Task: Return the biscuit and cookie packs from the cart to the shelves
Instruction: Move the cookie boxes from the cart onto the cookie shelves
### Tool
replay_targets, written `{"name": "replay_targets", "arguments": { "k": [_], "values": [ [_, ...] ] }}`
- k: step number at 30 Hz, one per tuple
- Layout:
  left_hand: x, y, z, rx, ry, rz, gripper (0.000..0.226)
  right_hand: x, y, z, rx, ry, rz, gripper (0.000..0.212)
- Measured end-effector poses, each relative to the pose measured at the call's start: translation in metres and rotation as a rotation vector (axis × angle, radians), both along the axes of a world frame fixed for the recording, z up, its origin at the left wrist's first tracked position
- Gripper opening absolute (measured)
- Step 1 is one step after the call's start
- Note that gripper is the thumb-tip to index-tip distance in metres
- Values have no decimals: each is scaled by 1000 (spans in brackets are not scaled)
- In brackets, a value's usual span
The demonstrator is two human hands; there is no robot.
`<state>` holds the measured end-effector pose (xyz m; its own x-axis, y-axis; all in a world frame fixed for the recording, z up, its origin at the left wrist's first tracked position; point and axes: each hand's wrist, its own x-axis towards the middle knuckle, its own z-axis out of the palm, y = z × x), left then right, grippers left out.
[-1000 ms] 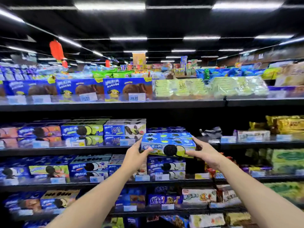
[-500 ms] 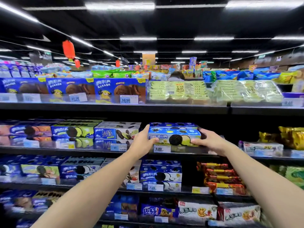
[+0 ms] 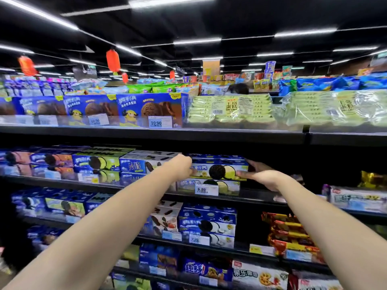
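Head view. Left grip (image 3: 182, 166) is pressed against the left end of the blue sandwich-cookie box (image 3: 219, 169). Its fingers are out of sight past that end, so I cannot tell how far it is closed or how firmly it holds. Right grip (image 3: 261, 176) is spread flat, thumb along the box's lower front edge and straight fingers against the right end; this is bracing rather than clutching. The box sits between the two grips on top of a matching box (image 3: 209, 186), just below both, with the 6.80 price tag (image 3: 202, 189) under that on the shelf lip (image 3: 251, 197). A white thin-cookie box (image 3: 136, 165) lies just beyond the left grip. Judgement: the step is seating and squaring the box on its stack. To do it well, push evenly from both ends so the box goes back straight, line its front face up with the box beneath, then draw each grip out sideways without dragging the box forward. The cart is not in view.
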<state>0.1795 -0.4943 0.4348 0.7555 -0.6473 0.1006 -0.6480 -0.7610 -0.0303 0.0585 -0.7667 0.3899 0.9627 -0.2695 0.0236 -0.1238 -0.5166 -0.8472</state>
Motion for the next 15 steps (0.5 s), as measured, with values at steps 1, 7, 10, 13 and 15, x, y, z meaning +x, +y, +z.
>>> {"name": "replay_targets", "arguments": {
  "k": [1, 7, 10, 13, 15],
  "values": [
    [-1, -2, -2, 73, -42, 17, 35, 1, -1, -2, -9, 10, 1, 100],
    [7, -17, -12, 119, -200, -65, 78, 14, 4, -1, 504, -32, -27, 104],
    [2, -30, -24, -7, -254, -190, 84, 32, 6, -2, 689, -80, -106, 81],
    [-8, -37, -44, -46, -357, -254, 89, 43, 7, -9, 711, -60, -70, 71],
    [-11, -38, -58, -53, -436, -265, 90, 46, 7, -14, 711, -23, -7, 71]
  ]
}}
